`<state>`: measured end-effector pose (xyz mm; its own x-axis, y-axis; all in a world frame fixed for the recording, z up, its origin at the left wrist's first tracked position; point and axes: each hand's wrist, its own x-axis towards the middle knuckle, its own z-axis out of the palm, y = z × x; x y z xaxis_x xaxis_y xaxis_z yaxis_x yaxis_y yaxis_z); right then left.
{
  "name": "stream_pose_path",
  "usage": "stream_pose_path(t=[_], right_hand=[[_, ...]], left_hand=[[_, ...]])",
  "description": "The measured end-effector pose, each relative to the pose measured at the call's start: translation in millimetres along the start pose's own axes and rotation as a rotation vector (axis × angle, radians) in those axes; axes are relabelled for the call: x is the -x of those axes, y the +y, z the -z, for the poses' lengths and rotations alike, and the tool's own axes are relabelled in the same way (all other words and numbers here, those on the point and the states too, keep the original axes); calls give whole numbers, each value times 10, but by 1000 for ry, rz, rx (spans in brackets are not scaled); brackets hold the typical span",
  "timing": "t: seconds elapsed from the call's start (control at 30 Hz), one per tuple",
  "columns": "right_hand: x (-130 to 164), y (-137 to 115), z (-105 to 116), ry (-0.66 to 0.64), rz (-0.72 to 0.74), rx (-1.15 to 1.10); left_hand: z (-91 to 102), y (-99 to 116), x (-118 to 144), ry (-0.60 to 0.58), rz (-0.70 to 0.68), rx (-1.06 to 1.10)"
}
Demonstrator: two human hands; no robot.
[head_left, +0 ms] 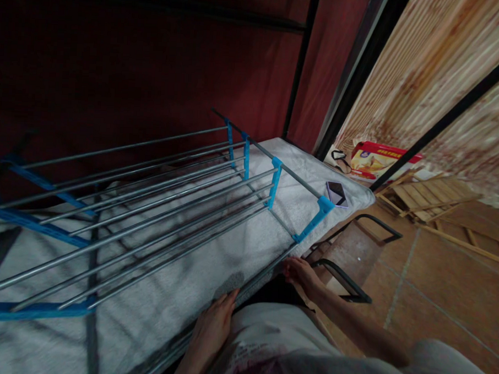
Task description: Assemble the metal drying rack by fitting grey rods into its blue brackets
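One left hand (213, 324) by the metal rack (148, 223) on my feed, right hand (302, 273) likewise, I cannot tell what either grip holds, white cloth (179, 283) under the rack.

We can read no word or number for certain. Well beyond our right hand (301, 273), on the far side of the grip, a cardboard box (385, 161) in red and yellow bears a row of yellow characters (394, 151) along its red upper band; they look like Chinese script, but they are too small and blurred for us to make out. Near the left end of that row, we see a small blue emblem (364, 154), its content also unclear. Closer to the body than our grip, the pale shirt (276, 326) carries faint lines of print (254, 350), too soft for us to decipher.
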<state>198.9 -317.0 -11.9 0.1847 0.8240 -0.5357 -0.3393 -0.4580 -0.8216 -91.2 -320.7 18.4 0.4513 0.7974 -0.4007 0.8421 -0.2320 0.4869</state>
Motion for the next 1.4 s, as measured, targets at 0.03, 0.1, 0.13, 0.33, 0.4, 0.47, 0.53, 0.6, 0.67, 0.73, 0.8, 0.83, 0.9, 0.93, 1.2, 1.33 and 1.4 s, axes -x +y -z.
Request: stream_pose_path(t=[0.03, 0.1, 0.13, 0.33, 0.4, 0.47, 0.53, 0.6, 0.67, 0.73, 0.8, 0.83, 0.9, 0.93, 1.2, 1.33, 1.4], right_hand=[[-28, 6, 77, 78, 55, 12], [-92, 8, 222, 230, 165, 29], [-128, 3, 283, 296, 215, 33], [-344, -33, 434, 459, 474, 175], [-411, -22, 437, 433, 501, 240], [-466, -3, 445, 389, 509, 270], [-501, 11, 460, 358, 510, 283], [-515, 12, 478, 348, 510, 293], [-514, 1, 492, 342, 510, 300], [-509, -16, 503, 346, 513, 313], [-508, -30, 516, 351, 524, 350], [-510, -34, 523, 349, 534, 378], [-517, -39, 536, 334, 548, 433], [-520, -39, 541, 329, 552, 455], [-471, -76, 474, 380, 541, 513], [-426, -124, 433, 387, 528, 553], [-409, -137, 423, 388, 537, 562]], left_hand=[[-1, -3, -2, -2, 1, -6], [4, -2, 0, 5, 0, -16], [9, 1, 4, 9, 0, -20], [11, 12, 27, 19, 9, -48], [7, 16, 33, 24, 6, -45], [8, 20, 39, 21, 9, -39], [11, 19, 46, 25, 11, -29], [10, 11, 50, 42, 2, -11], [6, 0, 49, 58, -13, 7], [2, -6, 43, 61, -22, 13], [5, -1, 35, 57, -20, 13], [9, 5, 32, 54, -19, 14], [21, 19, 28, 47, -15, 16], [27, 26, 26, 43, -14, 15], [11, 48, -11, 25, -13, 27], [-14, 41, -25, 22, -30, 77], [-14, 41, -25, 33, -39, 102]])
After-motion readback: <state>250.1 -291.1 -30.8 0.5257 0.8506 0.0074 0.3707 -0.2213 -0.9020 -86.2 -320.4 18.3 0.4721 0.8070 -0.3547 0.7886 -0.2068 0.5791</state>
